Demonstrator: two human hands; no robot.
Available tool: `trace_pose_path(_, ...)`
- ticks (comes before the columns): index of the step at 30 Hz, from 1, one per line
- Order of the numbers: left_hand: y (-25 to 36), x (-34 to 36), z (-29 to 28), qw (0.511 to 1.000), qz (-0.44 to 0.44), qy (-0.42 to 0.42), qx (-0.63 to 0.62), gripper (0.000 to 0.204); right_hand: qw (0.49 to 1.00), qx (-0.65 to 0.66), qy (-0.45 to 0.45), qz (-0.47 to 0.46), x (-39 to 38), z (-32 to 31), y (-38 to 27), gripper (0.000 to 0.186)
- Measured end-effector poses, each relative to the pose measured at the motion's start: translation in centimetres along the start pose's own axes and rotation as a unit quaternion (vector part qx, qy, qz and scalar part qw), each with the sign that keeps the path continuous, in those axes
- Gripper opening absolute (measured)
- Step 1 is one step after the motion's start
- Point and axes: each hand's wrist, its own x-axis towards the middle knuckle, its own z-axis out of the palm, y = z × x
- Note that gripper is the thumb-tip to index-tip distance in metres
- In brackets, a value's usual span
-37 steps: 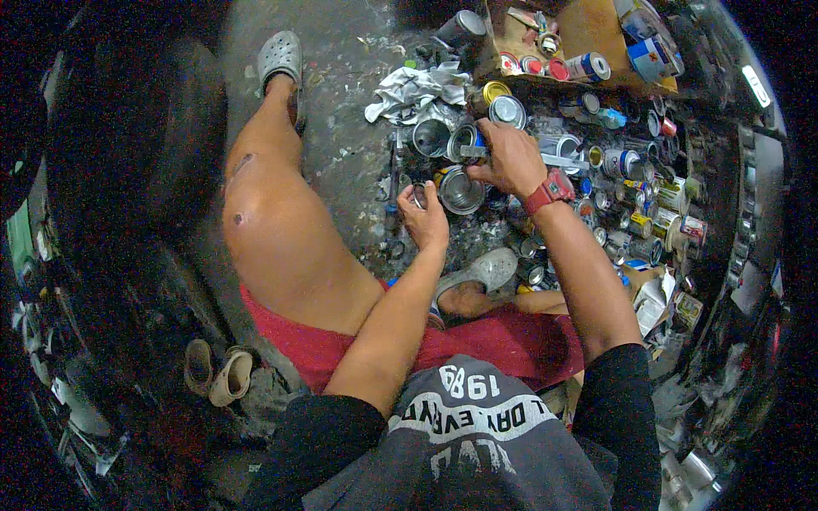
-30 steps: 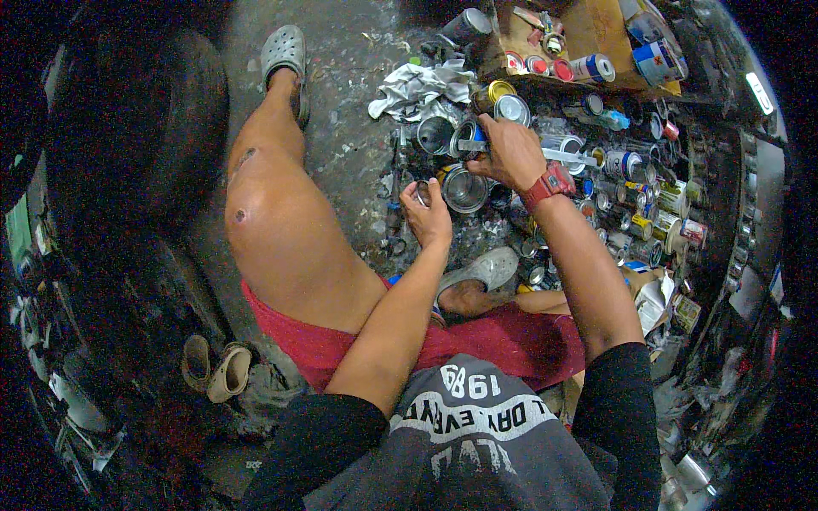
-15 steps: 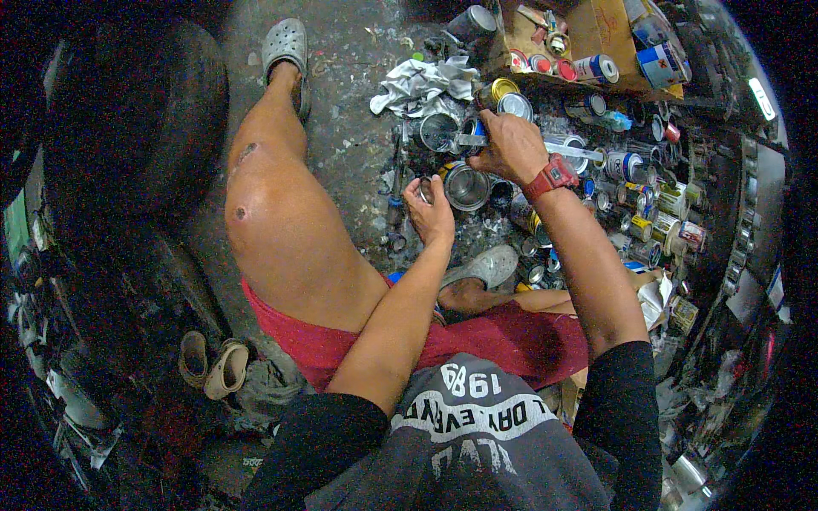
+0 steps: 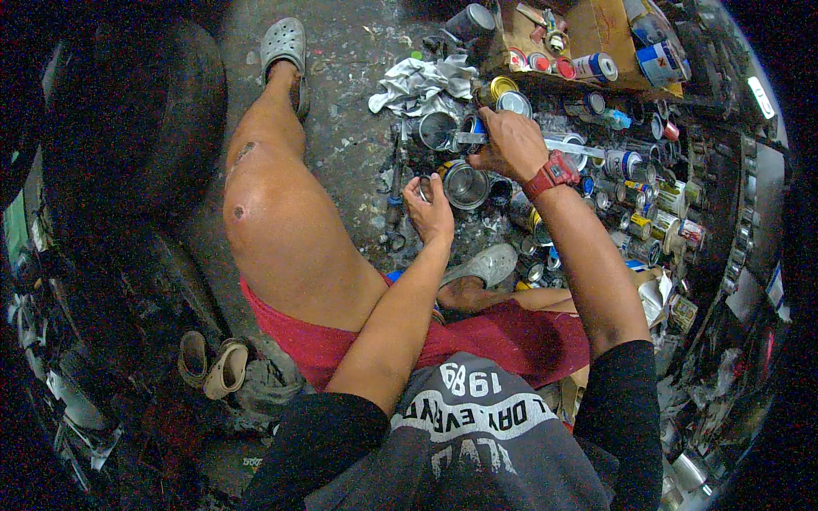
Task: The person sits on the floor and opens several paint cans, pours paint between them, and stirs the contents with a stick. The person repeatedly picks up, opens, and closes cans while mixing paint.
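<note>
My right hand (image 4: 513,146) is closed around a small blue can (image 4: 478,128), thumb and fingers on opposite sides; its lower part is hidden behind the hand. A clear, ruler-like strip (image 4: 578,148) passes by the same hand, its other end showing at the can's left. Just below stands a silver open can (image 4: 467,189) with some yellow on its side. My left hand (image 4: 432,213) is beside that can, fingers curled round a small round metal piece (image 4: 424,191), mostly covered. Another open can (image 4: 437,131) with a grey inside stands left of the blue one.
Crumpled white paper (image 4: 426,85) lies beyond the cans. At the far right a cardboard box (image 4: 588,38) holds several small tins. Many paint cans (image 4: 641,198) crowd the right side, close to my right forearm. My shoe (image 4: 492,266) rests near the silver can.
Both hands stay almost in place. The blue can's rim shows slightly more beside my right fingers, and the view has shifted a little.
</note>
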Motion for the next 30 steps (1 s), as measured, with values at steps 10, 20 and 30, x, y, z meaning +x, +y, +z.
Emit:
trace_pose_path(10, -0.3, 2.0, 0.3, 1.000, -0.001, -0.013, 0.020, 0.065, 1.000, 0.001, -0.028, 0.014, 0.3, -0.1, 0.0, 0.068)
trace_pose_path(20, -2.4, 4.4, 1.0, 0.999, -0.040, -0.004, -0.036, 0.068, 1.000, -0.012, -0.011, -0.006, 0.5, -0.3, -0.3, 0.069)
trace_pose_path(30, -1.4, 3.9, 0.7, 0.999, -0.044, 0.003, -0.025, 0.069, 0.999, -0.002, -0.038, 0.010, 0.5, -1.2, -0.6, 0.066)
